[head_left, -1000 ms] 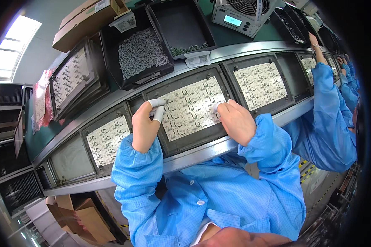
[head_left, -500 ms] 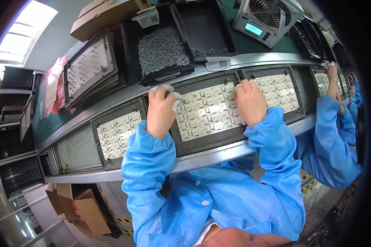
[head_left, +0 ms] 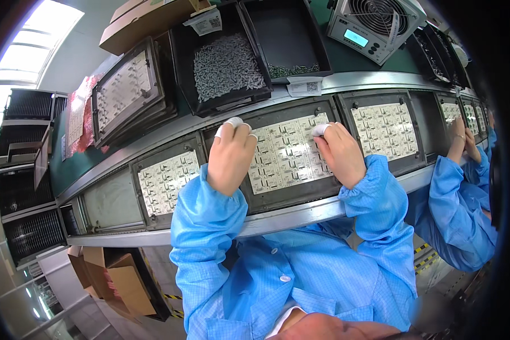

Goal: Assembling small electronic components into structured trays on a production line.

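Observation:
In front of me a white circuit board panel (head_left: pixel 286 164), dotted with small dark parts, lies in a dark carrier frame (head_left: pixel 300 195) on the metal-railed line. My left hand (head_left: pixel 228 161) is at its upper left edge, fingers curled down and white finger cots on several tips. My right hand (head_left: pixel 344 154) reaches over the right part of the panel, fingers bent together, a white cot on one fingertip near the board's surface. Whatever either hand pinches is hidden by the fingers.
Similar panels sit in carriers to the left (head_left: pixel 169 181) and right (head_left: pixel 384 131). Beyond the rail stand a black bin of small grey parts (head_left: pixel 226 65), a second black bin (head_left: pixel 286 39), stacked carriers (head_left: pixel 122 93) and a fan unit (head_left: pixel 374 25). A co-worker's blue sleeve (head_left: pixel 453 204) is at right.
My right hand has moved from the carrier's right edge inward onto the panel. The left hand has shifted slightly and its fingers have drawn closer together. The whole view has moved a little.

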The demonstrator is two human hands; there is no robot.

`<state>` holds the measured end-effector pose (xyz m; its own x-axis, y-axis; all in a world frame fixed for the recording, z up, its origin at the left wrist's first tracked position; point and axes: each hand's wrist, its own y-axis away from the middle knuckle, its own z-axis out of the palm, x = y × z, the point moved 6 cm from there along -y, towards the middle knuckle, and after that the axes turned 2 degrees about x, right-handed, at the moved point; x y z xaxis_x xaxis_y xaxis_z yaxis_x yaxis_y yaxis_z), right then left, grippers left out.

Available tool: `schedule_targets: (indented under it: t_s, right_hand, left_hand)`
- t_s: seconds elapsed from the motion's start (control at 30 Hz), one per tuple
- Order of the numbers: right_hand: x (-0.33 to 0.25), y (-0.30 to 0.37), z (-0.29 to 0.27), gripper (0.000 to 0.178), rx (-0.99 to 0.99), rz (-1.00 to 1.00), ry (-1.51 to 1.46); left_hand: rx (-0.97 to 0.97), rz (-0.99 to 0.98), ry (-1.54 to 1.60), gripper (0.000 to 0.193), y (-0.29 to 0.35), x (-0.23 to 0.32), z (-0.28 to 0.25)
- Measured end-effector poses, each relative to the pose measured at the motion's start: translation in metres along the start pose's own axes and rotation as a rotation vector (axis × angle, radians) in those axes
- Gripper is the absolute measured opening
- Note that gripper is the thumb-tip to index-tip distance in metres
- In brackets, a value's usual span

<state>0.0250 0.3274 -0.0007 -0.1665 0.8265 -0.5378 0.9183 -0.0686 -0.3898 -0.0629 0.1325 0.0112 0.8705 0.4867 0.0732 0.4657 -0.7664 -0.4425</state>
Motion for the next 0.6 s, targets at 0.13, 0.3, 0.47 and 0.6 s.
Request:
schedule_targets:
  t_s: [0.13,0.3,0.47,0.6]
  right_hand:
    - [0.002,0.001,-0.001,0.014,0.019,-0.003,-0.078]
    - [0.004,0.002,-0.004,0.015,0.06,-0.01,-0.107]
    - [0.005,0.002,-0.007,0.015,0.033,-0.002,-0.139]
    - [0.001,0.0,-0.01,0.016,0.006,-0.021,-0.151]
  left_hand:
    - [-0.1,0.081,-0.2,0.009,-0.006,0.012,0.005]
    - [-0.19,0.04,-0.063,0.014,-0.006,0.002,0.007]
    - [-0.094,-0.156,0.172,0.028,0.004,-0.003,0.012]
    - [-0.09,-0.093,-0.026,0.018,0.006,0.016,0.013]
